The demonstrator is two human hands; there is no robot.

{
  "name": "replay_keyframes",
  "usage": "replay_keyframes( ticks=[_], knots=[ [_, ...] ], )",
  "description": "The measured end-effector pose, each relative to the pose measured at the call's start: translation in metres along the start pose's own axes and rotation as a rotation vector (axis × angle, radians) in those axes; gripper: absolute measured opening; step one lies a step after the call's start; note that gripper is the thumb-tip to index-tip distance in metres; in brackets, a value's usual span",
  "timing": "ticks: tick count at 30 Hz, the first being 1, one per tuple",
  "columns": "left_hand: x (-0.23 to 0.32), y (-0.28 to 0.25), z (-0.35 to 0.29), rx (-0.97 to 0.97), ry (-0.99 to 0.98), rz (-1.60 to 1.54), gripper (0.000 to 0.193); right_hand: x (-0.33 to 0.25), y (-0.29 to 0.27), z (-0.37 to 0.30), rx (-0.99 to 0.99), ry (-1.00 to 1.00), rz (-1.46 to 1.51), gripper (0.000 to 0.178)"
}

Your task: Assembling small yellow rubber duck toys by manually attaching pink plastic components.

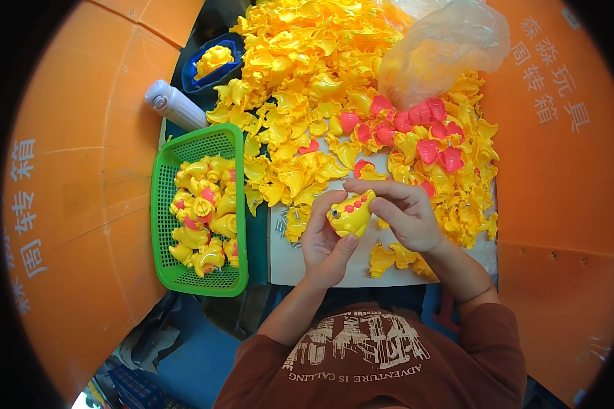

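Left panel [89,177]: orange sheet, smooth, with pale printed characters; appears bowed toward the rim of the view.
Green basket [157,225]: plastic, rounded rectangle with perforated walls; holds a heap of glossy yellow figures [208,255] with red-pink parts.
Bottle [179,108]: pale, smooth cylinder, tilted, just beyond the basket's far end.
Blue container [186,76]: plastic, angular rim; yellow pieces inside.
Shell heap [307,51]: many thin, curved, shiny yellow pieces, horn- and petal-like, piled deep at the far side and spreading nearer.
Counter [285,269]: pale, flat surface, bare in front of the hands; small metallic bits near its left edge.
Left hand [323,249]: closed around the left and near side of the yellow figure, thumb against its underside.
Yellow figure [351,217]: between the two hands, above the counter; glossy, rounded, tapering to a tip at upper right, with a row of red bumps and a dark spot at its left end.
Right hand [408,217]: thumb and fingers at the tip, pinching it; exact finger contact partly hidden.
Red-pink pieces [451,158]: cupped, lobed, scattered over the yellow ones.
Bag [457,37]: clear film, crumpled, over the heap.
Right panel [559,198]: orange sheet, also printed.
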State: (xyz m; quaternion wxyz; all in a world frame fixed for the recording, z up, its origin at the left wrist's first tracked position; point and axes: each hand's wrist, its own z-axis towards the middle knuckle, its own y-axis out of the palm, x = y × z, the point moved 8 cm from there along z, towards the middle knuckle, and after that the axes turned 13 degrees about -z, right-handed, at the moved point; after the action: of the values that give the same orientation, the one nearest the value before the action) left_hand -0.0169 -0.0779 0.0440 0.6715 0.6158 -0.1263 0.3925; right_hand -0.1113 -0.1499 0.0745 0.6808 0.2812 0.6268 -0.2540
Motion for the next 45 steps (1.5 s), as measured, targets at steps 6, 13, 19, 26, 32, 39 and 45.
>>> replay_keyframes(
  ticks=[6, 13, 19, 26, 32, 39, 45],
  knots=[
    [0.001, 0.011, -0.002, 0.020, -0.029, 0.122, 0.049, -0.006, -0.001, -0.007, 0.120, -0.069, -0.063, 0.025],
    [0.006, 0.012, 0.007, 0.059, -0.027, 0.143, 0.052, 0.027, -0.010, 0.005, 0.220, 0.067, 0.323, 0.022],
    [0.003, -0.001, 0.005, 0.195, -0.082, 0.049, 0.053, 0.031, -0.011, 0.009, 0.270, 0.083, 0.422, 0.019],
    [0.004, -0.012, 0.008, 0.183, -0.132, 0.002, 0.050, 0.003, -0.006, 0.006, 0.078, -0.223, -0.087, 0.054],
    [0.007, -0.010, 0.008, 0.093, -0.100, 0.030, 0.048, 0.000, -0.004, 0.004, 0.030, -0.192, -0.135, 0.066],
    [0.015, 0.000, 0.008, 0.049, -0.058, -0.044, 0.049, -0.011, -0.005, 0.002, 0.081, -0.280, -0.332, 0.063],
    [0.011, -0.009, 0.004, 0.121, -0.115, 0.062, 0.050, -0.014, -0.002, 0.002, 0.037, -0.313, -0.441, 0.063]
  ],
)
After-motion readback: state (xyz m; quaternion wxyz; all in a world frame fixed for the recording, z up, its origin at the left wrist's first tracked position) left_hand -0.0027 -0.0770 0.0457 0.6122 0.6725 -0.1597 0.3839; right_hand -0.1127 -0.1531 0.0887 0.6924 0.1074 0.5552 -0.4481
